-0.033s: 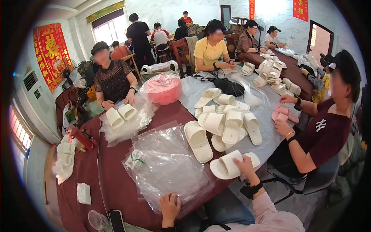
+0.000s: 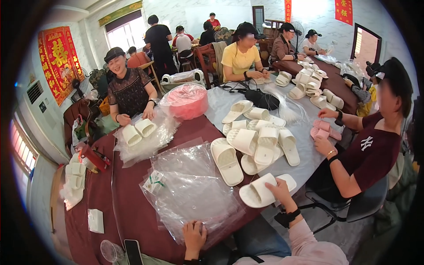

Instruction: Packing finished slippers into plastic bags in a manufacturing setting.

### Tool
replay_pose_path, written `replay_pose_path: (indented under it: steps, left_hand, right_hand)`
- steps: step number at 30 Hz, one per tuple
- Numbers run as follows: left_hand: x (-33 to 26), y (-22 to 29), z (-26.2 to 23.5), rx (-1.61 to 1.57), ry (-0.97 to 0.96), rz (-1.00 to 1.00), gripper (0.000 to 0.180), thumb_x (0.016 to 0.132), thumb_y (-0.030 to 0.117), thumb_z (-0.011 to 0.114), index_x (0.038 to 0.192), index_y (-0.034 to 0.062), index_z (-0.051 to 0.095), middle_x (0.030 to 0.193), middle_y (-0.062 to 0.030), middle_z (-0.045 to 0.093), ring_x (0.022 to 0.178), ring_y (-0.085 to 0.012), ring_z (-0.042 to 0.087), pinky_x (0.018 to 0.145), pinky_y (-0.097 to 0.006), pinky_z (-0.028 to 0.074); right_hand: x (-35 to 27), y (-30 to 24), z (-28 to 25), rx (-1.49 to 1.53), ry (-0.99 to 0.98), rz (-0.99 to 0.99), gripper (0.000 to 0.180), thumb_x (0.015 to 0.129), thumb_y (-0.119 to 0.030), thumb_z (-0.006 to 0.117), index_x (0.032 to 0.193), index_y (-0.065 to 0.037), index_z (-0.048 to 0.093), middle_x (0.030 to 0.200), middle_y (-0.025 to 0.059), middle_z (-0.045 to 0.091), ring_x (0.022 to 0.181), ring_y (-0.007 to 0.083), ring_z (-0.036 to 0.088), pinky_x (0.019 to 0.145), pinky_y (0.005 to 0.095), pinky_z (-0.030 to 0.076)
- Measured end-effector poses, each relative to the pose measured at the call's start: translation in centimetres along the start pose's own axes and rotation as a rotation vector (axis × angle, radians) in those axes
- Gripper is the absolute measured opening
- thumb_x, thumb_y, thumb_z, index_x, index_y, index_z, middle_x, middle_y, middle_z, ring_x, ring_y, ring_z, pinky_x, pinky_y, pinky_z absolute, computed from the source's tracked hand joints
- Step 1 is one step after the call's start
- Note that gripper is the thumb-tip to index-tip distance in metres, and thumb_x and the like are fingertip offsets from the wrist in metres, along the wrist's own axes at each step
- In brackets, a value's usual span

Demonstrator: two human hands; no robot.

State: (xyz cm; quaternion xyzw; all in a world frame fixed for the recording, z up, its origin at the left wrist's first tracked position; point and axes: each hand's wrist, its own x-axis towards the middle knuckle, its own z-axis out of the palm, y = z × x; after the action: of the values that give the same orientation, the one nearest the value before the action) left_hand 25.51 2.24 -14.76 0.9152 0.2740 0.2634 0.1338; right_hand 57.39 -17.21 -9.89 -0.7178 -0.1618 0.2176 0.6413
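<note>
— White foam, is it, that slipper (image 2: 257, 194) under the right hand (image 2: 282, 189)?

— Cream-white, yes. It lies at the near edge of the surface (image 2: 128, 212), just right of the stack of clear plastic bags (image 2: 190, 194). The toe points left, and the right hand grips its heel end.

— How do the fingers sit on it?

— The thumb and fingers (image 2: 276, 183) curl over the heel rim, so the slipper's rim runs between them. They close on it as a pinch. A second slipper (image 2: 288, 180) lies partly beneath, just behind the hand.

— And the left hand (image 2: 194, 238)?

— It rests on the near edge of the bag stack, fingers bent and bunched, pressing on the plastic. I cannot tell whether a sheet is pinched between them.

— What else lies around the bags?

— Beyond them, a loose heap of cream slippers (image 2: 256, 141) on a grey cloth. Left of the bags, the surface is covered in dark red cloth, with a phone (image 2: 133, 251) and a clear cup (image 2: 108, 250) at the near edge. Farther back, a pink bundle wrapped in plastic (image 2: 185, 100).

— Other people?

— A person in a maroon shirt (image 2: 371, 154) sits to the right of the heap, holding a pink slipper (image 2: 322, 130). A person in a dark patterned top (image 2: 130, 90) sits behind the bags, hands on two slippers.
</note>
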Motion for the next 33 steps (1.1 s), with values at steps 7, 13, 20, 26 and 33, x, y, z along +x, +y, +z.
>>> replay_pose_path:
  steps: [7,13,20,26,33]
  left_hand:
    - [-0.1,-0.1,-0.1,0.0,-0.015,-0.016,0.023,0.076,0.021,0.065,0.096,0.0079,0.062,0.101,-0.0127,0.056,0.099,-0.0326,0.051,0.087,-0.045,0.039]
    - [0.3,0.4,-0.3,0.001,0.004,-0.008,0.021,0.076,0.017,0.064,0.094,0.0081,0.061,0.101,-0.0109,0.055,0.098,-0.0316,0.05,0.086,-0.044,0.039]
    - [0.2,0.3,-0.3,0.011,0.033,0.0,0.021,0.076,0.02,0.065,0.094,0.0096,0.063,0.1,-0.0098,0.056,0.096,-0.0299,0.052,0.084,-0.043,0.04]
    - [0.1,0.1,-0.2,0.025,0.019,0.006,0.02,0.076,0.021,0.064,0.094,0.01,0.063,0.099,-0.0091,0.056,0.096,-0.0297,0.052,0.083,-0.043,0.04]
    - [0.2,0.1,-0.3,0.027,0.024,0.016,0.021,0.076,0.022,0.064,0.094,0.0102,0.062,0.1,-0.0085,0.057,0.097,-0.03,0.052,0.083,-0.043,0.04]
  right_hand:
    - [-0.8,0.0,-0.1,-0.235,-0.175,0.024,0.032,0.077,-0.026,0.075,0.097,-0.001,0.069,0.084,0.0085,0.069,0.075,0.0138,0.064,0.068,0.0284,0.05]
    - [2.0,1.8,0.4,-0.576,0.193,-0.12,0.064,0.071,-0.039,0.078,0.118,-0.005,0.05,0.087,0.0187,0.067,0.08,0.0296,0.066,0.071,0.0369,0.05]
    - [4.6,0.5,2.1,-0.597,0.249,-0.083,0.076,0.07,-0.042,0.076,0.125,-0.002,0.042,0.099,0.0219,0.062,0.09,0.0384,0.06,0.077,0.0446,0.047]
    - [6.4,-0.3,1.6,-1.026,0.53,-0.453,0.073,0.07,-0.043,0.075,0.122,-0.002,0.046,0.094,0.0204,0.061,0.093,0.0372,0.058,0.08,0.0464,0.044]
    - [9.6,-0.9,1.0,-1.143,0.324,-0.526,0.039,0.072,-0.025,0.068,0.101,-0.004,0.051,0.078,0.0151,0.06,0.075,0.0342,0.059,0.064,0.0455,0.046]
